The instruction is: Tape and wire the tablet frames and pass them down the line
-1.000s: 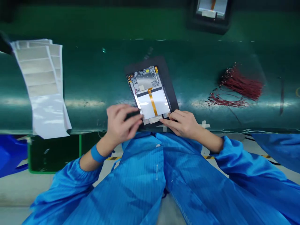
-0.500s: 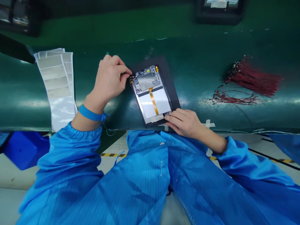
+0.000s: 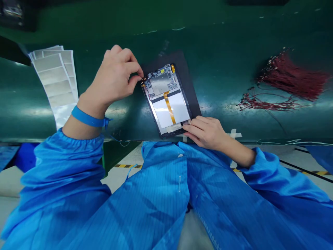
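Note:
An opened tablet (image 3: pixel 170 109) lies slightly turned on a dark mat (image 3: pixel 191 88), its insides facing up. Across its upper end runs a circuit board (image 3: pixel 159 85). Below the board are white battery cells with an orange flex strip (image 3: pixel 169 108) over them. At the tablet's upper left corner, my left hand (image 3: pixel 117 74) pinches thumb and forefinger together; whatever is between the tips is too small to make out. My right hand (image 3: pixel 205 132) grips the lower right corner, fingers closed against the edge. A blue wrist strap (image 3: pixel 88 117) circles my left wrist.
Sheets of silvery labels (image 3: pixel 56 81) overlap on the green table (image 3: pixel 109 34) at left. Two bunches of thin dark red wires, one larger bundle (image 3: pixel 299 76) and one smaller bundle (image 3: pixel 270 103), lie at right. White tape (image 3: pixel 235 134) sticks near the front edge.
The view has shifted a little, so the table's things sit higher in it. My left fingertips stay at the tablet's upper left corner; my right hand keeps its place on the lower corner.

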Available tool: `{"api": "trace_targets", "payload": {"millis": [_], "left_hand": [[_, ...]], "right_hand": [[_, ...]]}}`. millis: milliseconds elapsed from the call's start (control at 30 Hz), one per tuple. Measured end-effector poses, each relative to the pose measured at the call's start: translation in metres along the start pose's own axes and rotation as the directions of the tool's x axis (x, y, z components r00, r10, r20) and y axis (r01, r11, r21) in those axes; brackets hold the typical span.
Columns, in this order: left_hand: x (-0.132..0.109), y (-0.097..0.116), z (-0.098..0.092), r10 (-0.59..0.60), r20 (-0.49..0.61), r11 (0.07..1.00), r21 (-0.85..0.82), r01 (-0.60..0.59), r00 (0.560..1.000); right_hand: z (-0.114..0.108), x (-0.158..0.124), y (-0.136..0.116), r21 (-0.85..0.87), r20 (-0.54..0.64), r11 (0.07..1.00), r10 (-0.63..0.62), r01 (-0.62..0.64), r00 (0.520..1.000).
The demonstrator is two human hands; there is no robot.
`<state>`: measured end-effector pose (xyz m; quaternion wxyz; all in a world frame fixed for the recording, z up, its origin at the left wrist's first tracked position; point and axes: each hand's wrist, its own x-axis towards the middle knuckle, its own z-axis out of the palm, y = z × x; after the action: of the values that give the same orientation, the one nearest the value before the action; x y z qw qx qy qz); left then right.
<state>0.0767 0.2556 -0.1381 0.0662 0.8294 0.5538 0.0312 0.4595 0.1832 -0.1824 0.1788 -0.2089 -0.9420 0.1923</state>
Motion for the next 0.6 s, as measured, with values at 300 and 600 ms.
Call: {"api": "trace_targets", "payload": {"millis": [300,600], "left_hand": [[-0.022,-0.06,0.041,-0.101,-0.415,0.974,0.145,0.175,0.904],[0.014,-0.15,0.038,-0.742,-0.164,0.652,0.045,0.756,0.65]], "right_hand": [[-0.001,0.0,0.0,-0.063,-0.069,0.996,-0.07,0.066,0.995],[0.0,0.001,0.001,-0.093,-0.095,0.992,-0.099,0.09,0.991]]}}
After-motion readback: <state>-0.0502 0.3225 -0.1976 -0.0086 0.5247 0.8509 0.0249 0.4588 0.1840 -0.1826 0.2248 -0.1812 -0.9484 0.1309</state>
